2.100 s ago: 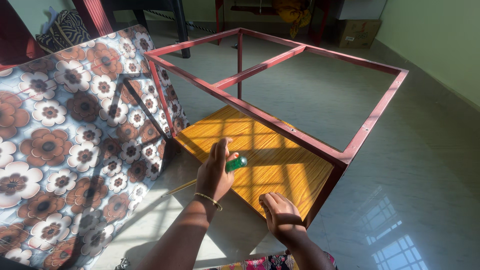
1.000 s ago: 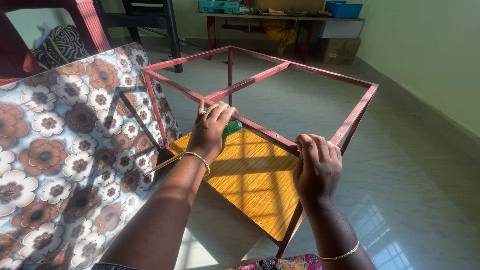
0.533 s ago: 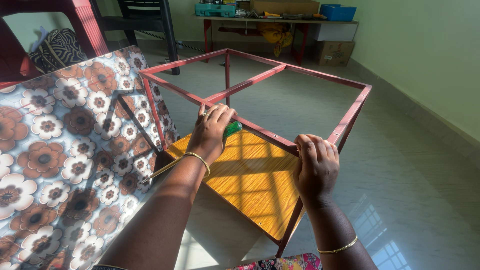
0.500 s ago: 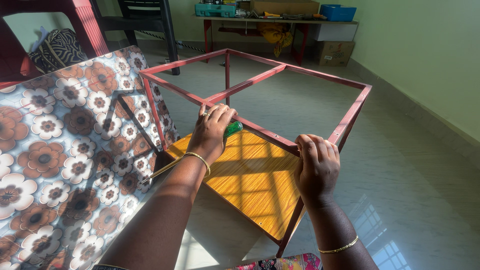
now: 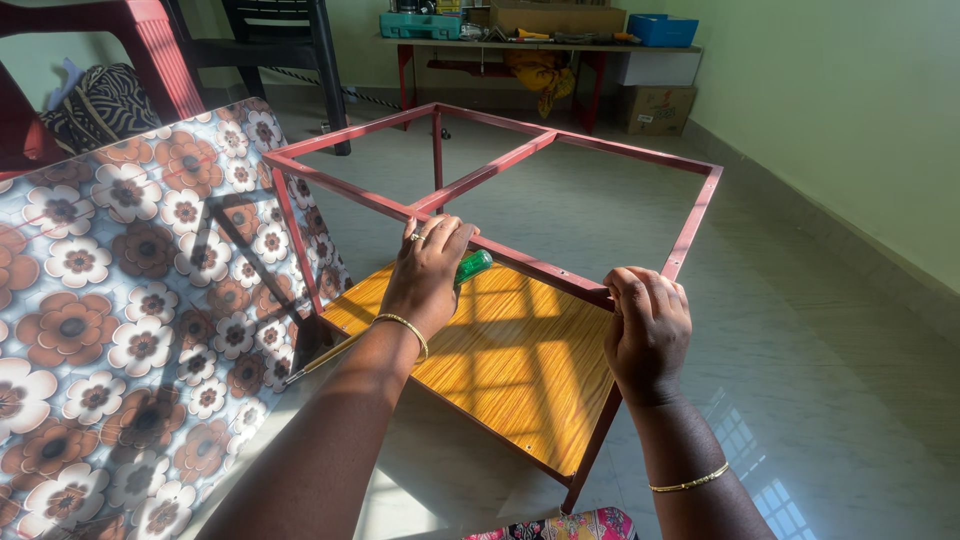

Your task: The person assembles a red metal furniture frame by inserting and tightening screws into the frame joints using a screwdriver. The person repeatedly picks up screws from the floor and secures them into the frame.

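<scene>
A red metal table frame (image 5: 560,150) stands on the floor, with a yellow-orange wooden shelf (image 5: 500,350) at its bottom. My left hand (image 5: 428,272) rests on the near top bar of the frame and holds a green-handled screwdriver (image 5: 473,265), of which only the handle end shows. My right hand (image 5: 648,330) is closed around the frame's near right corner, fingers curled over the bar.
A large floral-patterned board (image 5: 120,300) leans at the left against the frame. Red and black plastic chairs (image 5: 270,40) stand behind it. A workbench (image 5: 540,45) with boxes and tools lines the far wall, a cardboard box (image 5: 655,108) beside it. Pale tiled floor stretches to the right.
Both hands rose from down by the wooden shelf to the frame's near top bar about two seconds ago. Over the last second they have barely moved.
</scene>
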